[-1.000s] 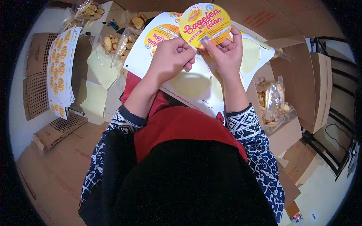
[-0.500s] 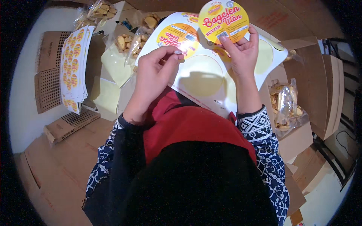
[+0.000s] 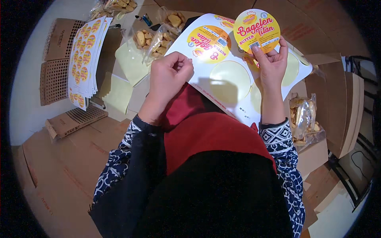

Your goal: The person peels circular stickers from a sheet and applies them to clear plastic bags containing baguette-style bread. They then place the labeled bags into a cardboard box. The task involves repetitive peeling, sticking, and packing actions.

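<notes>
My right hand [image 3: 273, 63], at the upper right, pinches a round yellow label [image 3: 257, 29] with red lettering between thumb and fingers, holding it above the sticker sheet. My left hand [image 3: 168, 77] is curled, thumb and fingertips together, at the sheet's left edge; what is inside the pinch, if anything, is hidden. The white sheet [image 3: 197, 72] lies at an angle over my lap. It carries printed yellow round stickers [image 3: 208, 43] in its upper part and pale empty circles where backing shows, with my right hand's shadow across it.
Bags of sliced toasted bread [image 3: 160, 43] sit behind the sheet, more bags [image 3: 302, 119] in a cardboard box at the right. A stack of sticker sheets [image 3: 83, 55] stands at the left beside perforated cardboard [image 3: 53, 81]. Cardboard [image 3: 63, 174] covers the lower left. A black metal rack stands far right.
My hands have parted. My left hand has come away from the round label, down and left to the sheet's edge; my right hand has carried the label rightward. The view has shifted slightly.
</notes>
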{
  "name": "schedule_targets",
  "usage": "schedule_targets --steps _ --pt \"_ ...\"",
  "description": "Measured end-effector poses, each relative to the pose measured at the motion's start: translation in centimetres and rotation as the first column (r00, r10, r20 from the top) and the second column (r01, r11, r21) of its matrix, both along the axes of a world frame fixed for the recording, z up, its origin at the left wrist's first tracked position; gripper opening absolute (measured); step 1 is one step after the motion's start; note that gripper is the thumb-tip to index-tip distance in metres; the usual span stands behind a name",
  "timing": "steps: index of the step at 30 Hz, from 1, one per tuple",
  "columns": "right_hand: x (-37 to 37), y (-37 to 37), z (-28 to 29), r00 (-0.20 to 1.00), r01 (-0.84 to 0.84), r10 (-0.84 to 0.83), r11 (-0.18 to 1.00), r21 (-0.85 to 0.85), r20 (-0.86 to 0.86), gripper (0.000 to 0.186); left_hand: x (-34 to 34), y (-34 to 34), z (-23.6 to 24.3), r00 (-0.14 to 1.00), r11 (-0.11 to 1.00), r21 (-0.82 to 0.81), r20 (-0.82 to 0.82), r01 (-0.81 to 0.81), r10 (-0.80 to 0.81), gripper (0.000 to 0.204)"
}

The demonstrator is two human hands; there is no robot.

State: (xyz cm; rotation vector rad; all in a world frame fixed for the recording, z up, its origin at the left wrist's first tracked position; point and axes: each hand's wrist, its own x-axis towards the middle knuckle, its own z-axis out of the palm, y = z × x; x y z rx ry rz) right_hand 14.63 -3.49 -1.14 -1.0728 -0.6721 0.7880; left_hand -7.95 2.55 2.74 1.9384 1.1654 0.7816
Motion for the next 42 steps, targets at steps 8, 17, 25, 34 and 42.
schedule_targets --steps 8,17,25,34,42 --pt "0.0 0.2 0.0 0.999 0.022 -0.020 0.999 -0.045 0.033 0.062 -1.0 0.8 -0.8 0.988 0.989 0.141 -0.156 0.033 -0.010 0.023" --pt "-0.1 0.1 -0.7 0.999 -0.037 0.036 0.997 0.075 0.009 0.062 0.3 0.4 -0.5 0.937 0.950 -0.039 0.181 0.309 -0.298 0.016" --pt "-0.9 -0.5 0.4 0.972 -0.233 0.233 0.970 0.076 0.006 0.071 6.2 -0.7 -0.5 0.855 0.815 -0.259 0.181 0.518 -0.486 0.010" --pt "-0.7 -1.0 0.0 0.949 -0.284 0.272 0.957 0.055 0.158 0.086 7.3 -0.8 -1.0 0.873 0.856 -0.203 -0.008 0.476 -0.487 0.012" --pt "-1.4 -0.9 0.8 0.950 -0.313 0.313 0.942 0.122 0.017 0.107 6.5 -0.6 -0.5 0.881 0.848 -0.239 0.108 0.473 -0.461 0.011"
